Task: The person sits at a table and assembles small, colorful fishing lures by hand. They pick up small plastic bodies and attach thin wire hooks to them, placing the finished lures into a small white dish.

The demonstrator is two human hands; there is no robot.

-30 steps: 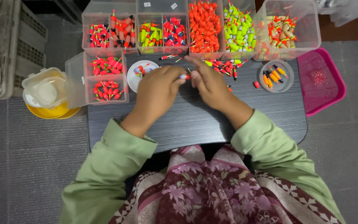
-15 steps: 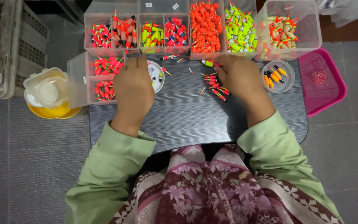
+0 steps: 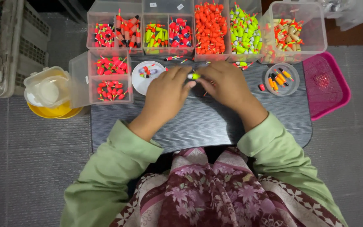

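Observation:
My left hand (image 3: 166, 94) and my right hand (image 3: 227, 86) meet over the middle of a small dark table (image 3: 206, 122). Their fingertips pinch one small yellow-green fishing float (image 3: 193, 76) between them. Both hands cover whatever lies under them on the table. Just left of my left hand sits a round white dish (image 3: 144, 77) with a few small floats in it.
Clear plastic boxes of red, green and yellow floats (image 3: 209, 29) line the table's far edge, one more box (image 3: 110, 77) at left. A small round clear dish (image 3: 281, 79) holds orange floats at right. A pink tray (image 3: 326, 84) lies right, a lidded tub on a yellow bowl (image 3: 49, 92) left.
Half a second ago my hands were apart, left near the white dish, right by loose floats. They have come back together at the centre, pinching a yellow-green float.

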